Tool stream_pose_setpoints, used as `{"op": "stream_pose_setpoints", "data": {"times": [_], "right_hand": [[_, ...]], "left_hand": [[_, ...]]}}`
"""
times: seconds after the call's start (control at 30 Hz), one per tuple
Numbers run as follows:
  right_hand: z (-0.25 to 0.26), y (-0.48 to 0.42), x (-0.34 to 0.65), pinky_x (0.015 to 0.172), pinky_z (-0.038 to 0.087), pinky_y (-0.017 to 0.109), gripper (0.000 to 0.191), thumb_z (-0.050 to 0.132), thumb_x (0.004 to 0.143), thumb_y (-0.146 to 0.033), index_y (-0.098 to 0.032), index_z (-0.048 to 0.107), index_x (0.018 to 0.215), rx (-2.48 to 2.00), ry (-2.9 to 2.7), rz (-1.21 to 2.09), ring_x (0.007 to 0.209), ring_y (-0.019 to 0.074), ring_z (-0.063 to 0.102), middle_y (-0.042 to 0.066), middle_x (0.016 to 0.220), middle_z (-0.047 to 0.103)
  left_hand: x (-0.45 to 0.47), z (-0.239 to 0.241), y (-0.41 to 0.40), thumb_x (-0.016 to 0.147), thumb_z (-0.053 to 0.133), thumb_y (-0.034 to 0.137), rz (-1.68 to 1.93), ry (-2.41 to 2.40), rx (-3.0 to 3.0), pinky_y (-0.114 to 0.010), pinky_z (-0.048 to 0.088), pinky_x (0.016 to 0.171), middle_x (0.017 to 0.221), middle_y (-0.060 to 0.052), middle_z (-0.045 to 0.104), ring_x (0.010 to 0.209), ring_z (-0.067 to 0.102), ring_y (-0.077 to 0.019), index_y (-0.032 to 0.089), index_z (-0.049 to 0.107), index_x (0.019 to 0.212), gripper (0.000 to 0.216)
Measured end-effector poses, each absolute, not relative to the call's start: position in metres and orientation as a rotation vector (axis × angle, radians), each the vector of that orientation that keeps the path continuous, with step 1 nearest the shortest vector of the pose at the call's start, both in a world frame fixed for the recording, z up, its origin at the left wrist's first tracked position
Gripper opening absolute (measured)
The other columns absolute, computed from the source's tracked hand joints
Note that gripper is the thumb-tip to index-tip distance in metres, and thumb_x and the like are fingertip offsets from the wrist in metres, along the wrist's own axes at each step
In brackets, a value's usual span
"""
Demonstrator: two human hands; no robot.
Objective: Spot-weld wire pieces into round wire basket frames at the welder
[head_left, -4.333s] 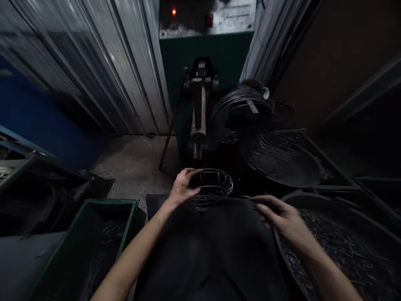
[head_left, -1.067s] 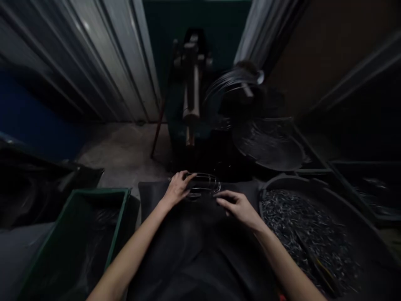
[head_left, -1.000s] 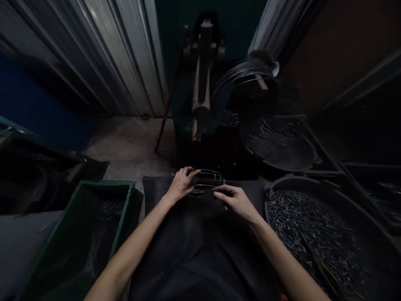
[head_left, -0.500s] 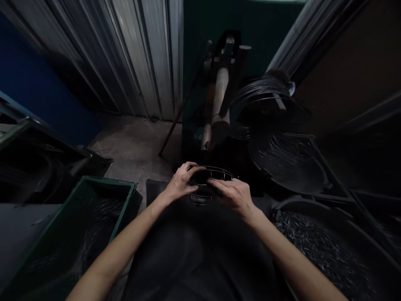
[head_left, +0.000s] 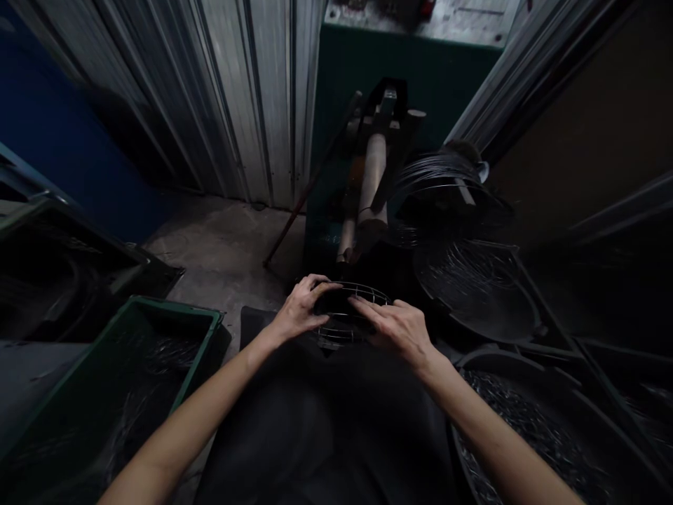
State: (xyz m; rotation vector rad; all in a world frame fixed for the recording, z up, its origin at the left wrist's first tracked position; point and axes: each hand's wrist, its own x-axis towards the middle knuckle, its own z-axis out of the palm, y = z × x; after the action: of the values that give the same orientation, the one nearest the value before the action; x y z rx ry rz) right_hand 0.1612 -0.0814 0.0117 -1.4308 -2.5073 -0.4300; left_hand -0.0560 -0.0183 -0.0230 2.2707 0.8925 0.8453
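A round wire frame (head_left: 357, 289), made of thin metal rings joined by short cross wires, sits just above my dark-covered lap. On its left side, my left hand (head_left: 301, 308) grips the rings, thumb near me and fingers at the far rim. My right hand (head_left: 394, 324) holds the right side, with its index finger stretched inward over the opening. Part of the frame is hidden behind the right hand, and its lower wires fade into the dark apron (head_left: 326, 414).
A green machine (head_left: 446, 77) with projecting metal bars (head_left: 374, 168) stands ahead. A wire coil (head_left: 436, 172) hangs right of them, above a round basin (head_left: 478, 326). Small metal pieces (head_left: 526, 428) fill a tub at right. A green crate (head_left: 179, 306) sits at left.
My view has tilted up slightly, showing more of the machine's top. Both hands keep their hold on the wire frame, with the fingers almost unchanged.
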Motion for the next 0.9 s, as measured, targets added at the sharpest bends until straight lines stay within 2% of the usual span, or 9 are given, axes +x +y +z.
{"op": "stream_pose_setpoints", "data": {"times": [0.13,0.27,0.57,0.9], "right_hand": [[0.01,-0.082,0.159,0.061,0.039,0.027,0.033,0.049,0.089,-0.025,-0.026,0.063,0.119,-1.431,-2.538,-0.344,0.067,0.0114,0.066,0.002,0.106,0.071],[0.007,-0.081,0.16,0.058,0.038,0.027,0.03,0.048,0.09,-0.022,-0.026,0.065,0.114,-1.357,-2.515,-0.393,0.063,0.0093,0.065,0.0,0.1,0.072],[-0.001,-0.076,0.169,0.059,0.039,0.027,0.033,0.046,0.092,-0.016,-0.026,0.063,0.118,-1.135,-2.575,-0.506,0.06,0.0069,0.061,-0.003,0.118,0.064],[-0.01,-0.064,0.173,0.058,0.039,0.028,0.039,0.045,0.09,-0.011,-0.026,0.06,0.122,-1.157,-2.571,-0.559,0.058,0.0076,0.058,-0.001,0.123,0.062]], "left_hand": [[-0.055,-0.022,-0.019,0.069,0.066,0.012,0.883,0.89,2.248,-0.041,0.045,0.098,0.119,-0.007,0.048,0.112,0.051,-0.0238,0.027,0.052,0.124,0.058],[-0.056,-0.022,-0.021,0.071,0.065,0.013,0.859,0.905,2.277,-0.042,0.046,0.097,0.119,-0.007,0.048,0.112,0.05,-0.0243,0.027,0.051,0.125,0.058],[-0.056,-0.031,-0.022,0.069,0.065,0.009,0.893,0.939,2.262,-0.045,0.045,0.097,0.121,-0.007,0.047,0.114,0.049,-0.0249,0.027,0.05,0.125,0.06],[-0.049,-0.045,-0.015,0.068,0.066,0.009,1.053,0.985,2.211,-0.046,0.045,0.098,0.121,-0.008,0.047,0.116,0.049,-0.0256,0.027,0.05,0.124,0.061]]}}
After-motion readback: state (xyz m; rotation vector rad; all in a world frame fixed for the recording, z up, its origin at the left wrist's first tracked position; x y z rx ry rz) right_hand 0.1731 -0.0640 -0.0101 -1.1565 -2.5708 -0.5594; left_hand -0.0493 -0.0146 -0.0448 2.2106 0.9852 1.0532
